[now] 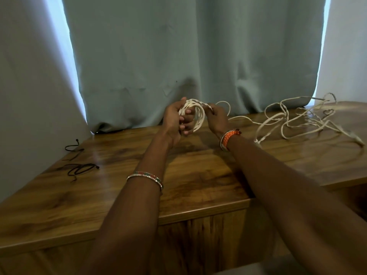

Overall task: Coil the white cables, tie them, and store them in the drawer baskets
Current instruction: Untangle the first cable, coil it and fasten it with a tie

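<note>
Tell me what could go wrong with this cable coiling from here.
The loose cable on the table lies in crossed loops, so pulling more into the coil may tighten a knot. The left hand alone grips the coil, while the right hand pinches the strand; a slack grip could let the turns spring open. The black ties lie far left, so fetching one means freeing a hand.

Both your bare forearms reach forward, raised side by side. Your left hand (175,118) is turned palm inward, fingers curled in a grip round the coiled loops of white braided cable (195,116). Your right hand (216,117), orange woven bracelet at the wrist, pinches a strand at the coil's top edge.
</note>
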The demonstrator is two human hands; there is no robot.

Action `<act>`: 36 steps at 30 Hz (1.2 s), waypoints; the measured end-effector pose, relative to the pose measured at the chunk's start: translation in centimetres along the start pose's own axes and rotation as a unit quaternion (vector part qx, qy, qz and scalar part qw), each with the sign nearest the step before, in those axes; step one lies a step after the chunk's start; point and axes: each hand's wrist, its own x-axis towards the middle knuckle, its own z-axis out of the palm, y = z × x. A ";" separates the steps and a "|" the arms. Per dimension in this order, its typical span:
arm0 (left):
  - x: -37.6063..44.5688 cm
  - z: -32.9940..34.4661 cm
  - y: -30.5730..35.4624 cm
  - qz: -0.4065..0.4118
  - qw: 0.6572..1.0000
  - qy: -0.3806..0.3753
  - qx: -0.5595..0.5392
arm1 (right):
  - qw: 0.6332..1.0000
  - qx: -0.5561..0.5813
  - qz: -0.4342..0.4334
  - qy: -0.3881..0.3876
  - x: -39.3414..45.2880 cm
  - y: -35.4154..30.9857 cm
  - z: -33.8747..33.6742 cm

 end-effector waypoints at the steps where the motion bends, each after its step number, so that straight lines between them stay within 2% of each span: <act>1: 0.0 -0.2 0.2 0.015 1.000 0.013 -0.016 | 1.000 -0.015 0.025 -0.006 -0.2 0.7 -0.3; 3: 0.1 -0.8 0.4 0.040 0.998 0.037 -0.034 | 0.994 -0.092 0.051 -0.032 -0.5 2.5 -0.8; 5: 0.2 -1.3 0.3 0.052 0.996 0.062 -0.036 | 0.982 -0.172 0.025 -0.070 -0.7 3.1 -1.3; 9: 0.3 -2.2 0.1 0.067 0.989 0.114 -0.072 | 0.967 -0.228 -0.097 -0.062 -1.5 1.3 -1.0; 12: 0.1 -3.2 0.3 0.070 0.983 0.140 -0.093 | 0.931 -0.296 -0.206 -0.046 -2.1 0.3 -0.5; 19: 0.5 -3.8 -0.3 0.039 0.989 0.127 -0.067 | 0.854 -0.466 -0.196 -0.121 -2.6 -0.5 -0.5; 23: 0.9 -3.9 -0.8 0.024 0.994 0.094 -0.039 | 0.812 -0.504 -0.212 -0.206 -3.7 -2.8 0.4; 25: 0.9 -4.1 -1.0 0.022 0.995 0.094 -0.007 | 0.796 -0.514 -0.230 -0.223 -4.2 -3.7 0.9; 29: 1.0 -4.2 -1.4 0.035 0.994 0.105 0.026 | 0.799 -0.505 -0.235 -0.227 -5.0 -5.5 0.5; 32: 1.0 -3.8 -1.6 0.049 0.990 0.119 0.049 | 0.816 -0.465 -0.253 -0.230 -5.9 -6.0 0.0; 36: 1.1 -3.5 -1.7 0.065 0.987 0.131 0.072 | 0.800 -0.456 -0.294 -0.256 -7.6 -6.4 0.0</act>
